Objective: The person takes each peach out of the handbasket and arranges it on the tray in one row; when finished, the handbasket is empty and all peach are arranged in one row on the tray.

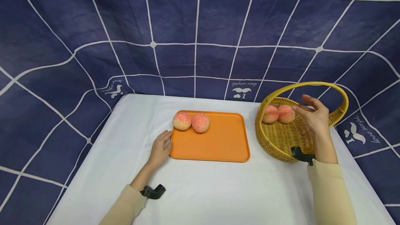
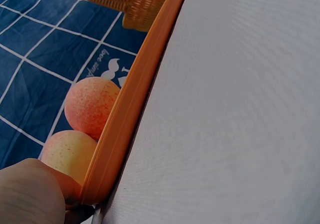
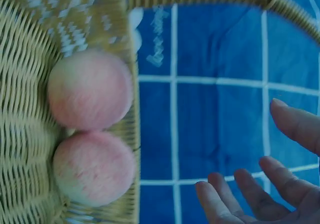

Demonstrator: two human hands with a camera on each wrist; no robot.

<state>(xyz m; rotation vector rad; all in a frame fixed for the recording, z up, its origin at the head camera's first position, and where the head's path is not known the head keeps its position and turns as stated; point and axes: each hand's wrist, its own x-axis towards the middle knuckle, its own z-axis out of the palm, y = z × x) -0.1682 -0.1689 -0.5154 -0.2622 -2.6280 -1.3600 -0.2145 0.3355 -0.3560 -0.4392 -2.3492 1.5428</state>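
My left hand (image 1: 160,149) grips the left edge of an orange tray (image 1: 218,140), with part of the fingers hidden at the rim. Two pink-and-yellow peaches (image 1: 182,121) sit side by side in the tray's far left corner. Over the right part of a yellow wicker basket (image 1: 282,138), my right hand (image 1: 315,115) hovers with its fingers spread and nothing in them. Inside that basket, two more peaches (image 3: 92,169) lie touching against the wall, apart from the fingers in the right wrist view.
The tray and basket stand on a white-covered table (image 1: 218,190). An arched handle (image 1: 309,83) rises over the basket near the right hand. A dark blue cloth (image 1: 175,20) with white grid lines hangs behind and at both sides.
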